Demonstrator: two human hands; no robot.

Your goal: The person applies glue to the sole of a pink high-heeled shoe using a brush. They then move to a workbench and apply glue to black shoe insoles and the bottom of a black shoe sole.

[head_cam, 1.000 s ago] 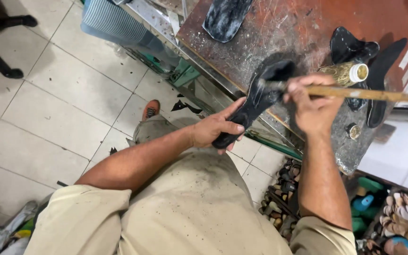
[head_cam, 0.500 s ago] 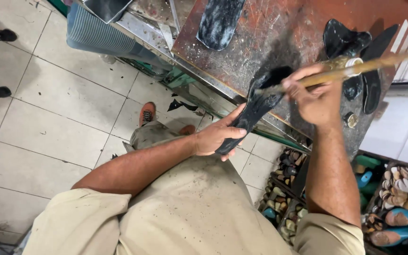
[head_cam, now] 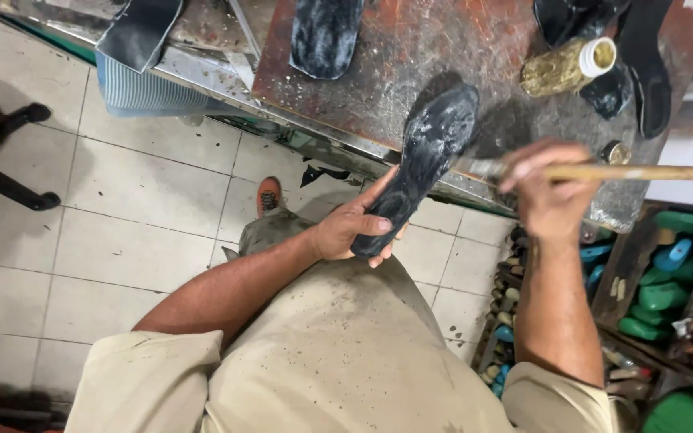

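Over workbench: left hand (head_cam: 352, 231) grips sole (head_cam: 424, 160), right hand (head_cam: 551, 192) brush (head_cam: 603, 171)

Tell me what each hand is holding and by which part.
The left hand grips the black shoe sole by its lower, narrow end. The right hand holds the wooden-handled brush along its handle, near the bristle end.

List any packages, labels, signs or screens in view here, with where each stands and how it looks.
Glue-crusted yellowish bottle with white rim: the only container, lying on its side on the rusty metal workbench, upper right, mouth open, beyond the right hand.
Small round lid-like piece: at the bench's right edge, too small to tell more.
No labels, signs or screens show.
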